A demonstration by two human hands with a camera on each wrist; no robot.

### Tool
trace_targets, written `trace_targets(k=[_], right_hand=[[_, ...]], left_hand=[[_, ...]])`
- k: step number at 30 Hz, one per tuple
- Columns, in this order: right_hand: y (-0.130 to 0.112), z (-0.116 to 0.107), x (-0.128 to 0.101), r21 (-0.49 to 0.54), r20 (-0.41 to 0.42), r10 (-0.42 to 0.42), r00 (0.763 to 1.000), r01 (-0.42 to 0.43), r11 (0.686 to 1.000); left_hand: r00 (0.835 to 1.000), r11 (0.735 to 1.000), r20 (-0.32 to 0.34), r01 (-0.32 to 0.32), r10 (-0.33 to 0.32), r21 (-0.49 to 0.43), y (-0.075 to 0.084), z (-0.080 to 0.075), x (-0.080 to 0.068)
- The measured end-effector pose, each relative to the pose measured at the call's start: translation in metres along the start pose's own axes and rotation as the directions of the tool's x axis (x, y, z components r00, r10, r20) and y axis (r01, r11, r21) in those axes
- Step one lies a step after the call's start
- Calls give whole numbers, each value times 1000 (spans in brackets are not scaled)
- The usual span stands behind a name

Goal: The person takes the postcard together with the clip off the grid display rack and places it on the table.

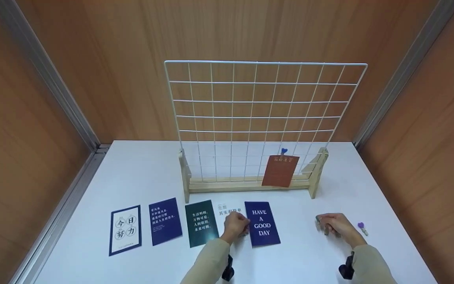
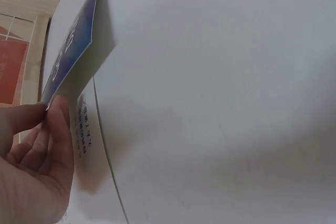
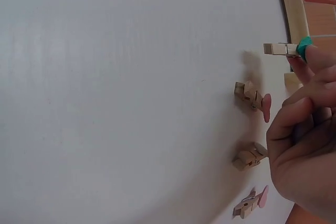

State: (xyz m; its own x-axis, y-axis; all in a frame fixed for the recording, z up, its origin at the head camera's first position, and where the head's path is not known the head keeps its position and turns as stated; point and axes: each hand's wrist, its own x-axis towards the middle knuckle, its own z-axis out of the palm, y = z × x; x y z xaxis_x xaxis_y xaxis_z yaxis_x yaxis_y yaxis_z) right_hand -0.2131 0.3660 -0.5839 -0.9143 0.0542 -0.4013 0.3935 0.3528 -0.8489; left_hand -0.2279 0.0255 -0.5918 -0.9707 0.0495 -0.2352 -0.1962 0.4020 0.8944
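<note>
From the head view the left hand [image 1: 235, 225] sits at the "HAVE A GOOD DAY" card [image 1: 263, 223] on the bench [image 1: 152, 173]; the left wrist view shows its grip pinching the lifted card edge. The right hand [image 3: 307, 145] pinches a green-tipped peg [image 3: 286, 49]; three pegs [image 3: 252, 97] lie beside it.

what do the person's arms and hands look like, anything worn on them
Both arms wear long beige sleeves, the left sleeve and right sleeve ending at the wrists. A small black device hangs under the left wrist and another under the right. The left hand and right hand are bare, without gloves.
</note>
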Motion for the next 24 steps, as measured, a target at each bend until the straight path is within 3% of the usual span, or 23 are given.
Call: trace_targets(k=[7, 16, 24], right_hand=[[6, 3, 0, -28, -46, 12, 999, -14, 1000], [9, 4, -1, -65, -61, -26, 998, 22, 998], [10, 4, -1, -42, -88, -4, 996, 0, 999]], left_hand=[[1000, 999, -17, -15, 16, 45, 1, 0, -2], [1000, 1000, -7, -11, 11, 17, 3, 1, -6], [996, 989, -58, -59, 68, 136, 4, -1, -7]])
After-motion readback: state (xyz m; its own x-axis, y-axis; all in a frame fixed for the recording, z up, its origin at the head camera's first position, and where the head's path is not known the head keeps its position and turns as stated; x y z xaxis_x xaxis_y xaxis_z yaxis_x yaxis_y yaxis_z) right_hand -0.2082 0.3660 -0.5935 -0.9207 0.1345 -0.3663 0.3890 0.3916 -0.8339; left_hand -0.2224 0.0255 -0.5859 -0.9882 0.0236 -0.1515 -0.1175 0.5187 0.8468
